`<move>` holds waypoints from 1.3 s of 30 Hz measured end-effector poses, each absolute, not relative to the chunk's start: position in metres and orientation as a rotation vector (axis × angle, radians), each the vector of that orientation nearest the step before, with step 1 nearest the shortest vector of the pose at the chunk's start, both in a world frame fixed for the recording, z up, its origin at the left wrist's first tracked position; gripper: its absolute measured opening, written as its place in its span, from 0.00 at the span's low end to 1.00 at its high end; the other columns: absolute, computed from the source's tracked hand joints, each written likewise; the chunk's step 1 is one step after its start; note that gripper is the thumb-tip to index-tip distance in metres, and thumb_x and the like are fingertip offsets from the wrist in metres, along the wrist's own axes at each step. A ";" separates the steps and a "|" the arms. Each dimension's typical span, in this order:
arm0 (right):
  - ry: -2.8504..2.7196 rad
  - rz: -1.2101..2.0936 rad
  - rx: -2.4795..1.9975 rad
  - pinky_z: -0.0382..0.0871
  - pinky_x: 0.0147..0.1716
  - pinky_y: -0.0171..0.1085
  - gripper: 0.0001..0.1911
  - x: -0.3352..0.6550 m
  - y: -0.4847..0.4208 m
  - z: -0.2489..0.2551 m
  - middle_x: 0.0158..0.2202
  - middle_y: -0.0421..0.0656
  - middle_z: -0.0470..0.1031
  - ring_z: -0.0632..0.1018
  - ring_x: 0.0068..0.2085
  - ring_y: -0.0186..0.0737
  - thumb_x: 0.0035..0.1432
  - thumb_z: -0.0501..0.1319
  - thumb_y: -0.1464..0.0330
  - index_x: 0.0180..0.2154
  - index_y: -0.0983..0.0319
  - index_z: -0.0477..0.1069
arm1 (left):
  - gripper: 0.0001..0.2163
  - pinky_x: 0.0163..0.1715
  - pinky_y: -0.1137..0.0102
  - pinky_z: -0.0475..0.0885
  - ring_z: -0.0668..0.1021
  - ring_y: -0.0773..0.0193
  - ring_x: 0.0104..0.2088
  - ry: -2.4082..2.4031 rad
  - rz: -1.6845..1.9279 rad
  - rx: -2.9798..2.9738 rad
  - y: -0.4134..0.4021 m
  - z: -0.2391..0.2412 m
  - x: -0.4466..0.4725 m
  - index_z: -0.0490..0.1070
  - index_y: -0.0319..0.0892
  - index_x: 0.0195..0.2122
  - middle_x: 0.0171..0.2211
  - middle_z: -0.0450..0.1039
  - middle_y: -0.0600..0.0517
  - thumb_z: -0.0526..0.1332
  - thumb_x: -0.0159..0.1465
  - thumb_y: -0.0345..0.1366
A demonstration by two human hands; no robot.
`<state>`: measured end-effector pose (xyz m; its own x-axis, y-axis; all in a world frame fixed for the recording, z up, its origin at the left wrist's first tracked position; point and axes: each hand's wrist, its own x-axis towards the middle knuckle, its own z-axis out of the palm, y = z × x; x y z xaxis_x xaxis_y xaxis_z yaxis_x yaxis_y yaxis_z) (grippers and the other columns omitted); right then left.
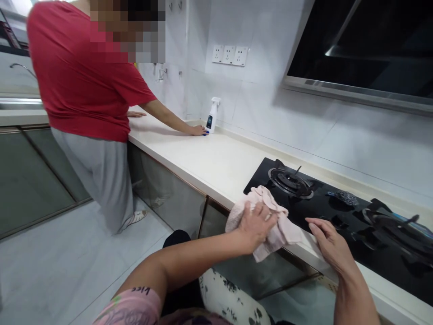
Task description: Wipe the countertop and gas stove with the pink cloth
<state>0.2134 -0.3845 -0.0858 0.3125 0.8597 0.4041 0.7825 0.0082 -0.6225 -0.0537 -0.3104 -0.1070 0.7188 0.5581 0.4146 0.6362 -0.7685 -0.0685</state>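
A pale pink towel is lying bunched in loose folds at the near left corner of a black glass gas hob, with its lower fold hanging past the front edge of the counter. The person's left hand is pressing down on the towel, its fingers spread and curving over the cloth without pinching it. The right hand is hovering open just beside the towel, its fingers lying loosely together and slightly curled near the hob's front edge; whether they are touching the glass is hard to tell.

The upper folds are reaching close to a burner grate, so a careless push could snag the cloth or knock the knuckles against the metal. The hanging fold could also drag the towel off the edge if the grip loosens. No flame is showing, though a lit burner would put the cloth at risk.

Further along the cream countertop, a co-worker in a red T-shirt is leaning in, one hand resting beside a white spray bottle. A second burner is sitting at the hob's far end, below 3 wall sockets and a range hood.
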 end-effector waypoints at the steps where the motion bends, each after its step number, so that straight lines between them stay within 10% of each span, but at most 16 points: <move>1: -1.480 0.121 -1.771 0.72 0.48 0.43 0.26 0.214 -0.385 -0.086 0.51 0.45 0.79 0.78 0.53 0.49 0.61 0.56 0.44 0.44 0.54 0.81 | 0.31 0.63 0.39 0.57 0.62 0.41 0.66 -0.882 -0.546 -2.717 -0.315 -0.105 -0.044 0.63 0.47 0.68 0.67 0.65 0.40 0.67 0.66 0.45; 12: -1.500 0.135 -1.793 0.71 0.54 0.46 0.26 0.226 -0.389 -0.087 0.51 0.44 0.81 0.78 0.55 0.52 0.59 0.58 0.44 0.42 0.55 0.82 | 0.26 0.48 0.57 0.65 0.71 0.50 0.50 -0.416 -0.652 -2.692 -0.289 -0.099 -0.065 0.65 0.47 0.66 0.57 0.70 0.41 0.64 0.68 0.44; 22: -1.473 0.166 -1.816 0.73 0.41 0.39 0.25 0.218 -0.392 -0.087 0.55 0.42 0.79 0.78 0.56 0.49 0.61 0.57 0.44 0.45 0.53 0.82 | 0.32 0.63 0.54 0.58 0.69 0.46 0.58 -0.934 -0.588 -2.817 -0.178 -0.101 -0.227 0.69 0.50 0.63 0.59 0.71 0.42 0.70 0.59 0.53; 39: -1.486 0.158 -1.814 0.73 0.35 0.40 0.25 0.221 -0.387 -0.096 0.55 0.43 0.78 0.78 0.55 0.51 0.61 0.58 0.43 0.45 0.51 0.83 | 0.29 0.61 0.54 0.58 0.65 0.44 0.64 -1.730 -0.275 -2.219 -0.110 -0.046 -0.378 0.62 0.38 0.65 0.65 0.66 0.36 0.63 0.61 0.29</move>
<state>0.2213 -0.3865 -0.0962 0.3113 0.8789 0.3614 0.7835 -0.0221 -0.6210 -0.3776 -0.1105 -0.0462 0.2509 0.9070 0.3382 0.9672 -0.2203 -0.1265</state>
